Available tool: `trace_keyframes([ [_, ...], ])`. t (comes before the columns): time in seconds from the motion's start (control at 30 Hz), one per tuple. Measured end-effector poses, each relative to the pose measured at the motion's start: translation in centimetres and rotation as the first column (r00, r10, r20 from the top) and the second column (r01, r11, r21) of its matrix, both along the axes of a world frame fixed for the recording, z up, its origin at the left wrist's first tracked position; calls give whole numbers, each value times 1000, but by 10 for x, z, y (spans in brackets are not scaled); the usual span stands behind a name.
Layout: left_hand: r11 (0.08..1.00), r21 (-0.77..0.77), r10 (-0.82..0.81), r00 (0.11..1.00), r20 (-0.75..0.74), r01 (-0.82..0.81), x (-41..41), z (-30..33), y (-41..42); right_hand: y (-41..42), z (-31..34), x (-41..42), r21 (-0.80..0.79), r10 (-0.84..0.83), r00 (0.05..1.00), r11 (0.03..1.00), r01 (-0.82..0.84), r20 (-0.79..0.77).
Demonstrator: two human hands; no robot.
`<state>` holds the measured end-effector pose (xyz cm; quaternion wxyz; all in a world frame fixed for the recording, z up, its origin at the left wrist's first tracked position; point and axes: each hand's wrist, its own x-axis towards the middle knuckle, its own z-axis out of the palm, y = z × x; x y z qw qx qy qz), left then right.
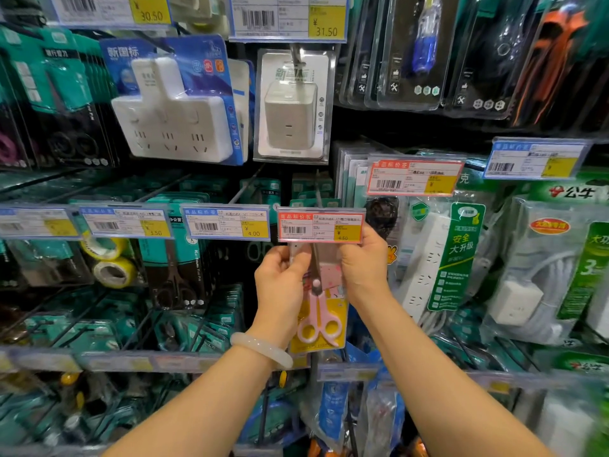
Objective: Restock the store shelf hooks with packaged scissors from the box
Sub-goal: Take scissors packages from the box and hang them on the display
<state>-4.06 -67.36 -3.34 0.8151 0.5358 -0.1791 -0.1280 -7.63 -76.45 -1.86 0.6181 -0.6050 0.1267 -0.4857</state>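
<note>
Left hand (pixel 282 281) curled on the left edge of a packaged pair of pink-handled scissors (pixel 319 301), thumb across the front of the pack, a pale bangle (pixel 260 350) on that wrist. Right hand (pixel 362 258) pinching the pack's upper right edge, fingers behind, thumb in front. Pack held upright, its top tucked just behind a red-framed price tag (pixel 320 225) marked 4.50 at the tip of a shelf hook; cannot tell whether the hole is on the hook. Left of it, blue-framed price tags (pixel 226 222) marked 4.00 and 3.50, with teal-carded black scissors (pixel 179 258) and rolls of yellow tape (pixel 110 262) hanging beneath. Above, white socket adapters (pixel 174 123) in blister packs; to the right, a white power strip (pixel 428 258) in a green-labelled pack
</note>
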Motion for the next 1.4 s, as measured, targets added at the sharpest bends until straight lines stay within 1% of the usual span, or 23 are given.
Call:
trace_keyframes([
  [0.23, 1000, -7, -12, 1000, 23, 12, -1, 2, -1, -4, 3, -5, -23, 36, 999, 999, -37, -18],
  [0.43, 1000, -16, -1, 998, 63, 2, -3, 2, 2, -5, 5, -7, -93, 59, 998, 994, -60, -18],
  [0.57, 999, 12, 41, 981, 188, -44, 0, 0, 3, -14, 6, -7, -181, 93, 994, 978, -103, -61],
  [0.67, 998, 4, 65, 973, 222, -68, 2, 0, 1, -20, 11, -8, -237, 108, 988, 963, -130, -107],
  [0.83, 994, -13, 111, 973, 204, -110, 0, -2, -2, -26, 14, -10, -337, 102, 981, 929, -153, -165],
  [1.07, 994, 8, 105, 977, 188, -108, 4, -3, 0, -30, 12, -7, -302, 149, 973, 933, -197, -173],
  [1.13, 994, 4, 105, 979, 177, -107, 5, -3, -1, -30, 11, -5, -296, 144, 977, 937, -186, -158],
  [1.23, 995, -4, 97, 980, 175, -98, 4, -3, -2, -29, 8, -4, -324, 133, 981, 930, -173, -141],
  [1.4, 997, -20, 74, 987, 144, -72, 4, -4, -3, -29, 9, -4, -354, 161, 977, 913, -202, -143],
])
